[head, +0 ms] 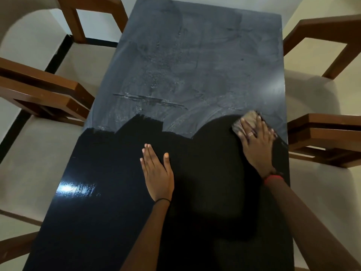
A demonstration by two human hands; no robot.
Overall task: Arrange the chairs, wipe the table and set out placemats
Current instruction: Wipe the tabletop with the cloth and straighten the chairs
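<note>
Right hand: the right hand [256, 141] lay spread flat, fingers splayed, palm pressing down on a cloth [246, 122] at about 3 o'clock on the table, close to the right edge. A ring showed on one finger, and a red band [273, 178] with a dark one beside it sat at the wrist.
Cloth: one only, tan and crumpled, pinned under the fingers, with its far corner poking out towards 12 o'clock.
Left hand: the left hand [157, 171] was open and empty, fingers straight and together, thumb out, resting flat on the glossy surface near the table's middle. A thin dark band circled that wrist.
Table: one long dark table [109, 222]; the near half, from 6 o'clock up to the hands, was shiny black with a bright glare spot at 8 o'clock, while the far half towards 12 o'clock was grey, hazy and streaked. The cloth sat right on the jagged line between the two.
Chairs: wooden arms of four chairs were visible, two on the left at 9 and 11 o'clock [45, 94], two on the right at 1 and 3 o'clock [324, 137], all tucked close to the table's long sides, with pale seats.
In the way: nothing lay on the tabletop between the hands.
Placemats: none in view.
</note>
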